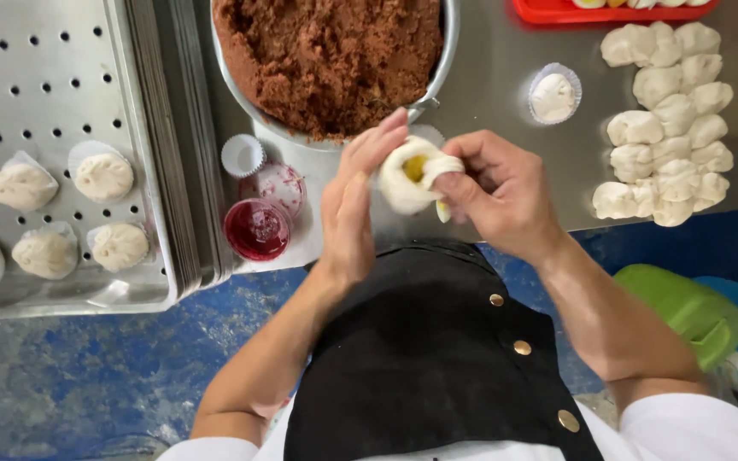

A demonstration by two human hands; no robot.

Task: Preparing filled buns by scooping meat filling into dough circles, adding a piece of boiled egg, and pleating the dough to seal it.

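Note:
Both my hands hold one white dough piece (pixel 403 183) with a yellow filling showing in its open top. My left hand (pixel 350 209) cups the dough from the left, fingers straight up along its side. My right hand (pixel 497 189) pinches the dough's right edge between thumb and fingers. The dough hangs just over the front edge of the steel table (pixel 489 77), above my black apron (pixel 424 341).
A big metal bowl of brown filling (pixel 330 55) sits just behind my hands. Left is a perforated tray (pixel 44 85) with several filled buns in paper cups. A red sauce cup (pixel 256 229), an empty paper cup (pixel 243 154), raw dough lumps (pixel 668 128) and one finished bun (pixel 553 94) lie around.

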